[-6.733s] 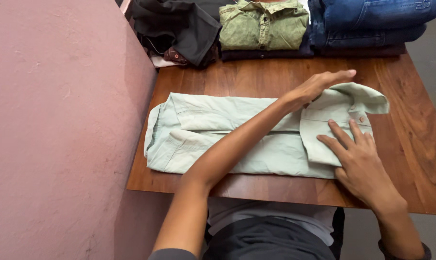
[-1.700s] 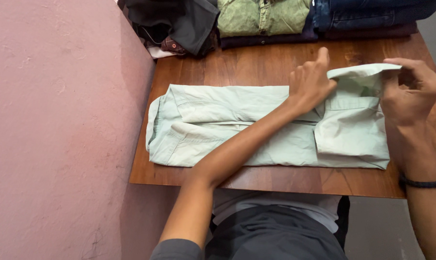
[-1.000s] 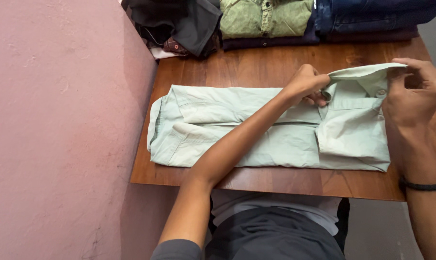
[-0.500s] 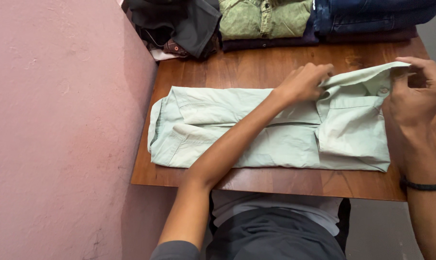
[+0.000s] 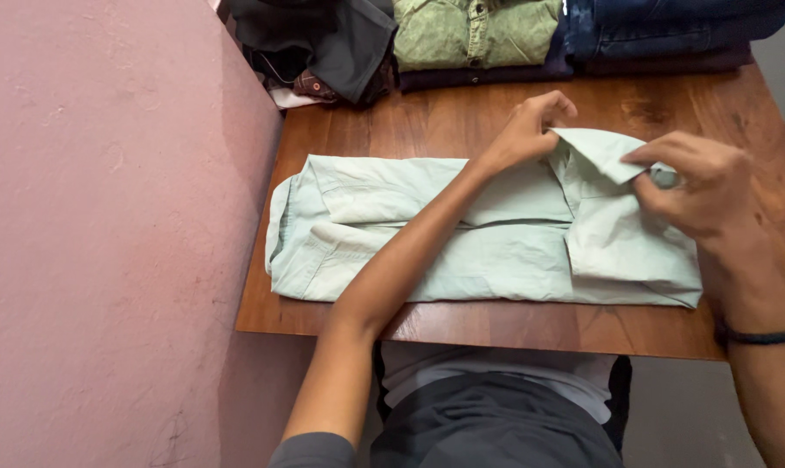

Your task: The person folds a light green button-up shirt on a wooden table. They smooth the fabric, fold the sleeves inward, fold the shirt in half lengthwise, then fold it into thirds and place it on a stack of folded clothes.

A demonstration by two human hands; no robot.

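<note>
Both hands pinch the collar of a pale green shirt on the wooden table: left hand, right hand.

Wooden table under folded clothes

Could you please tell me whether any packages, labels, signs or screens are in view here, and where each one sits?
None in view: only the pale green shirt on the wooden table, held at its collar by the left hand and right hand, with folded clothes stacked at the far edge.
</note>
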